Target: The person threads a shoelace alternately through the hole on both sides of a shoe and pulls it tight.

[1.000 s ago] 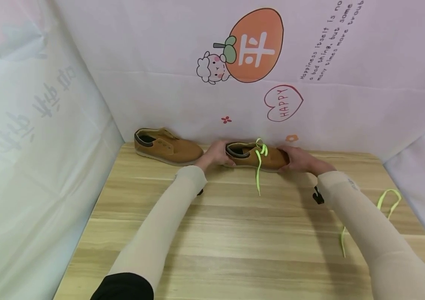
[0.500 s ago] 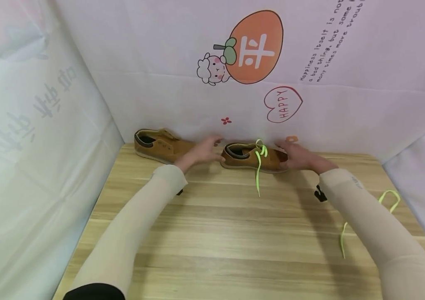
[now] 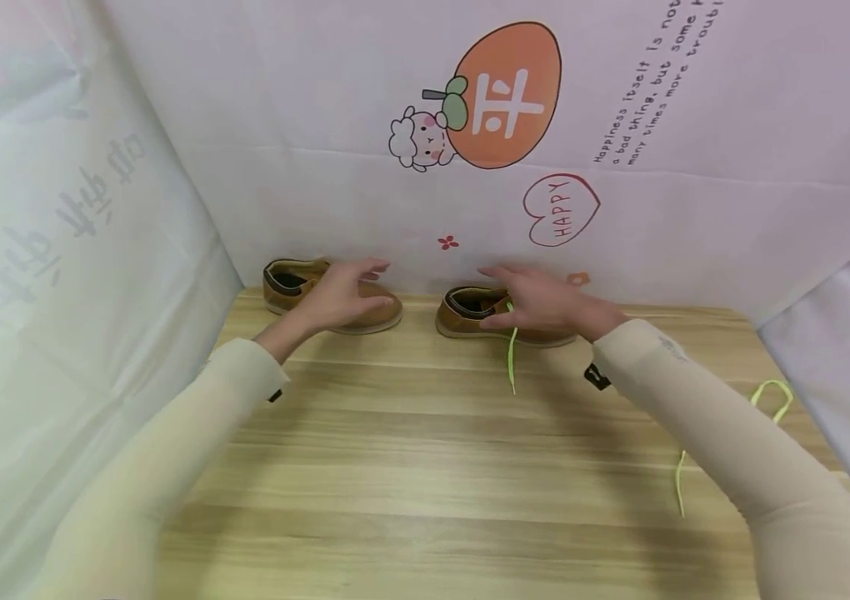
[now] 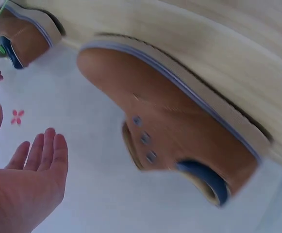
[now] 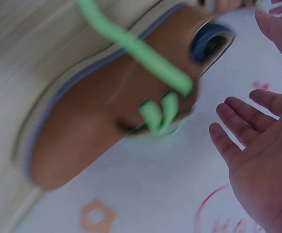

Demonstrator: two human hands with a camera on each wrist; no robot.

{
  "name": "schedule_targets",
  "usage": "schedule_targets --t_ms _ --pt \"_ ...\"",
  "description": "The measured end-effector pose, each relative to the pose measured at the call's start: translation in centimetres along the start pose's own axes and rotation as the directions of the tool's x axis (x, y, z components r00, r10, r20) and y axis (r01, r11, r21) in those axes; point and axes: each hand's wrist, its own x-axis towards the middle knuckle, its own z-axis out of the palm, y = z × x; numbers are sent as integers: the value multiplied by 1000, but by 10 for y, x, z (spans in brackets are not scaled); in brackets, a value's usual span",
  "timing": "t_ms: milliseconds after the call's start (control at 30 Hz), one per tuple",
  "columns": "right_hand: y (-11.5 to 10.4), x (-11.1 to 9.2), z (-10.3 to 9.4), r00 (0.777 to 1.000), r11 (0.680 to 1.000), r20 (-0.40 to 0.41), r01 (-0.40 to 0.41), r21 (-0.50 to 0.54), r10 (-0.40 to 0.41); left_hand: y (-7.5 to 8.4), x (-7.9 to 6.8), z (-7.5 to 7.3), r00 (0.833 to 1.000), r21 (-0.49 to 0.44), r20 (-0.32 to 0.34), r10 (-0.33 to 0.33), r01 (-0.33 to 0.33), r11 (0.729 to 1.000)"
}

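A brown shoe [image 3: 376, 315] without a lace stands at the left, against the back of the table. My left hand [image 3: 335, 295] hovers above it with fingers spread, apart from the shoe in the left wrist view. To the right stands its matching brown shoe [image 3: 459, 322], threaded with a yellow-green shoelace [image 3: 512, 360] whose end trails onto the wood. My right hand [image 3: 541, 300] is over this laced shoe and hides much of its front in the head view. In the right wrist view, its fingers are relaxed and hold nothing.
A second yellow-green shoelace [image 3: 680, 487] lies loose at the right of the wooden table [image 3: 425, 450], partly hidden by the right sleeve. White printed cloth [image 3: 305, 200] rises behind the shoes and on both sides.
My left hand has let go of the laced shoe and moved left over the unlaced one. My right hand has released the laced shoe's toe and shifted left above it. Both shoes stay put.
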Motion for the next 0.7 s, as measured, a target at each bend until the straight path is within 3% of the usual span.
schedule_targets --t_ms 133,233,333,400,567,700 --pt "-27 17 -2 999 999 19 43 -12 -42 -10 -17 -24 994 21 -111 9 -7 1000" --pt "-46 31 0 997 997 6 75 -4 -75 -25 -29 -43 978 22 -209 11 -7 1000" --pt "-62 44 6 994 994 -12 113 12 -113 -43 -41 -59 961 2 -274 -31 33 999" --pt "-71 52 12 991 991 -18 133 25 -133 -56 -49 -67 956 -19 -282 -84 81 996" --pt "-88 69 31 991 988 -5 132 81 -132 -83 -65 -74 945 -51 -217 -244 238 970" --pt "-99 81 47 995 987 12 95 131 -98 -103 -74 -74 922 -87 -155 -355 345 934"
